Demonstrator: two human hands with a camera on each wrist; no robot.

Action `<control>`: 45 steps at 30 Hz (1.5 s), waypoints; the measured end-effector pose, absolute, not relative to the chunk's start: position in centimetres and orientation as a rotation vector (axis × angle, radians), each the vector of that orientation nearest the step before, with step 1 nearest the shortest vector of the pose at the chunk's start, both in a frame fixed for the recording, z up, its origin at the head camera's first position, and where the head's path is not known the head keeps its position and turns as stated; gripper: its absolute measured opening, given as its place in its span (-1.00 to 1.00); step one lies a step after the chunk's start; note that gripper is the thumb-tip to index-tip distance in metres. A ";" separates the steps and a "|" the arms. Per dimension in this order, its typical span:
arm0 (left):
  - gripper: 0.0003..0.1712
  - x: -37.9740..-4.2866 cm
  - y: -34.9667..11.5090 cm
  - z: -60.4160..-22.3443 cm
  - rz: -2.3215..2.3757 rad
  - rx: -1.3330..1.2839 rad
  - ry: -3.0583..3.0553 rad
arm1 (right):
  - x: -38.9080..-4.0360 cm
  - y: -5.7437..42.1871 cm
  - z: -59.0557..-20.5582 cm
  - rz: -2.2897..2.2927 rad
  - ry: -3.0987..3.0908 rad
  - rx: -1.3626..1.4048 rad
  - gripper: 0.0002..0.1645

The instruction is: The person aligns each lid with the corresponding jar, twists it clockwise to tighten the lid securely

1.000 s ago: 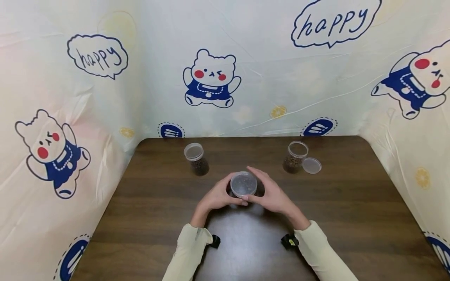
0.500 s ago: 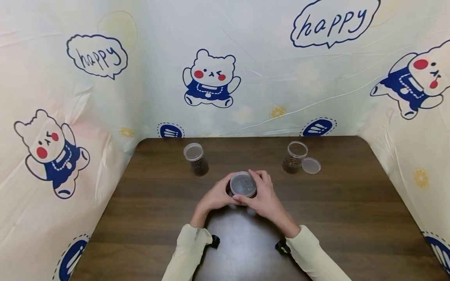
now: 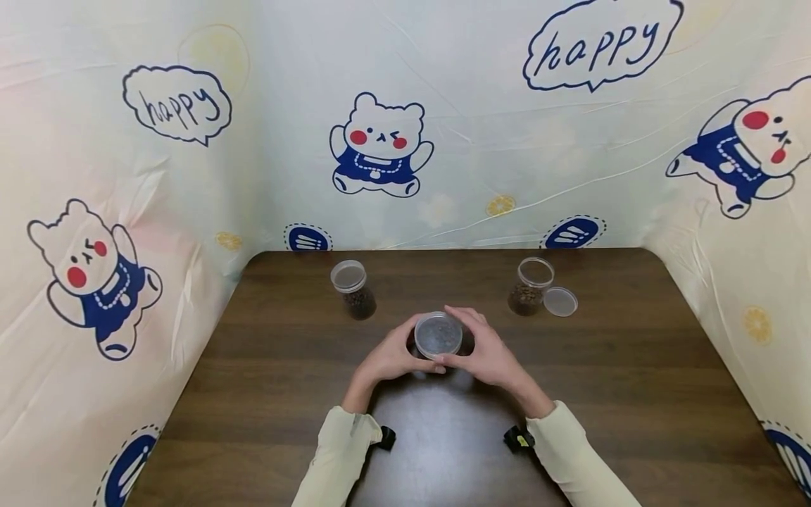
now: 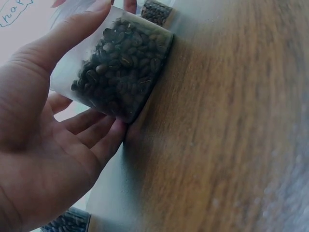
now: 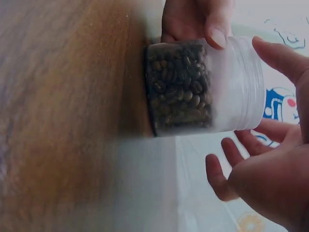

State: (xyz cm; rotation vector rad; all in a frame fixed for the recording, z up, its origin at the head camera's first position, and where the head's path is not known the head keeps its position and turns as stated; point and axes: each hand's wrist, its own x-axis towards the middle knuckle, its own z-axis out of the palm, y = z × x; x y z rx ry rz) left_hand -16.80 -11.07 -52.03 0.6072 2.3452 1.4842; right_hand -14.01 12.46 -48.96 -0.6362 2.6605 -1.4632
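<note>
I read one printed fabric backdrop (image 3: 380, 56) on three sides of the room, showing three bears and two "happy" bubbles, around one dark wood-grain worktop (image 3: 285, 394). Two hands are present at mid-worktop: the left hand (image 3: 394, 352) grasps the body of the centre jar (image 3: 438, 335) and the right hand (image 3: 491, 354) grips its top rim. I count three clear jars part-filled with dark beans, the other two being the left jar (image 3: 355, 292) and the uncapped right jar (image 3: 531, 287), plus one loose lid (image 3: 560, 301) just beside the latter.

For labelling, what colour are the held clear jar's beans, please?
Dark brown beans; best view: right wrist.
</note>
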 end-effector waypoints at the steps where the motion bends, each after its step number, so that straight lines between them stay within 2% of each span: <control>1: 0.06 -16.8 -11.1 -52.0 1.484 0.603 2.347 | -13.9 12.4 -48.8 -1.446 2.691 -0.637 0.04; 8: 0.05 -16.8 -11.2 -52.0 1.480 0.596 2.348 | -13.6 12.8 -47.6 -1.305 2.798 -0.596 0.04; 15: 0.04 -16.7 -11.1 -51.9 1.454 0.619 2.365 | -14.9 13.5 -48.6 -1.329 2.624 -0.707 0.18; 20: 0.03 -16.7 -11.1 -51.9 1.459 0.605 2.355 | -15.2 13.3 -49.1 -1.367 2.564 -0.763 0.11; 27: 0.04 -16.7 -11.1 -51.8 1.465 0.597 2.353 | -13.9 12.7 -48.5 -1.334 2.692 -0.718 0.06; 45: 0.05 -16.8 -11.3 -51.9 1.465 0.625 2.326 | -14.9 12.3 -48.5 -1.275 2.672 -0.623 0.12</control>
